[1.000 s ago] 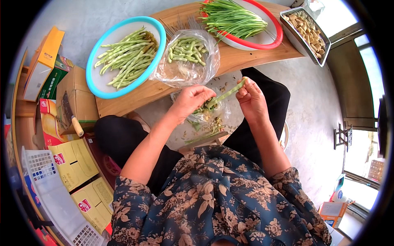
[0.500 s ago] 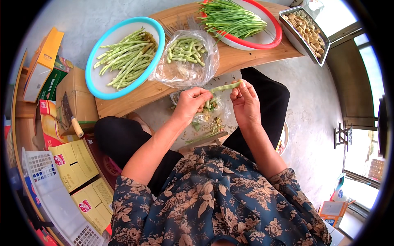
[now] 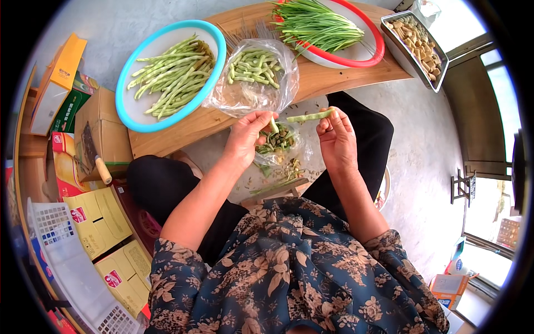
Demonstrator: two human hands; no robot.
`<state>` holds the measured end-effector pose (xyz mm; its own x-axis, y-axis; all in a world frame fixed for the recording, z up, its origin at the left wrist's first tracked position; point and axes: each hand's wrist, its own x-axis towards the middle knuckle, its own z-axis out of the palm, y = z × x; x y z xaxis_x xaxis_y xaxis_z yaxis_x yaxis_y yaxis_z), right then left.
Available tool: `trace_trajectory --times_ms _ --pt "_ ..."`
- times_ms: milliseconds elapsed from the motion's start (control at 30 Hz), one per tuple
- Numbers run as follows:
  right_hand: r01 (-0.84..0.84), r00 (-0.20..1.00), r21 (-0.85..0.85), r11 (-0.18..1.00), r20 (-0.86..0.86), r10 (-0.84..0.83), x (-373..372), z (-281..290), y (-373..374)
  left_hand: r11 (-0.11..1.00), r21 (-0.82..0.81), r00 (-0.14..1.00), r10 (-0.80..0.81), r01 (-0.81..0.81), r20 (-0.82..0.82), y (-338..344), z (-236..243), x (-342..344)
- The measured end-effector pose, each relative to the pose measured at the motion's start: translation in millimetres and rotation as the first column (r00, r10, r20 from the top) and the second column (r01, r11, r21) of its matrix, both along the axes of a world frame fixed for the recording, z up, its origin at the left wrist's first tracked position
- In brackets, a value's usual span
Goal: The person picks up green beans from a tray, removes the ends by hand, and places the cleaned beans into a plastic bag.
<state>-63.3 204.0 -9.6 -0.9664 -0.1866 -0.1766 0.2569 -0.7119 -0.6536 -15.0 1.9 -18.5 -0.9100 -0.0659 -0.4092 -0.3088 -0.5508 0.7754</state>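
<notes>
1. The person's two hands are staying apart, each pinching a piece of green bean just off the near edge of the table (image 3: 161,140).
2. The left hand (image 3: 246,138) is gripping a short bean piece (image 3: 273,125) between thumb and fingers, the piece poking out past the fingertips.
3. The right hand (image 3: 338,140) is holding a longer bean piece (image 3: 307,117) by one end; its other end is pointing toward the left hand, with a gap between the two pieces.
4. A clear plastic bag (image 3: 225,99) is lying at the table's near edge, holding short cut beans (image 3: 255,67).
5. A blue-rimmed basin (image 3: 123,106) is covering much of the table's left end, with long whole beans (image 3: 172,78) lying inside.
6. Toward the far edge, a red-rimmed basin (image 3: 378,53) is carrying a bunch of long green stalks (image 3: 320,25).
7. At the right end, a metal tray (image 3: 401,43) is holding pale brown chunks (image 3: 417,44).
8. Below the near edge, green scraps (image 3: 278,139) are lying between the person's legs.
</notes>
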Motion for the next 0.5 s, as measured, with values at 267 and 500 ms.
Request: trace_trajectory --times_ms 267,500 --pt "-0.022 0.999 0.077 0.997 -0.04 0.025 -19.3 4.0 13.7 0.99 0.086 0.992 0.116 -0.112 -0.046 -20.4 -3.8 -5.2" --pt "-0.341 0.939 0.33 0.88 0.084 0.332 -23.8 8.2 -17.1 0.938 -0.112 0.942 -0.333 0.327 -0.038 0.3 18.8 -3.8"
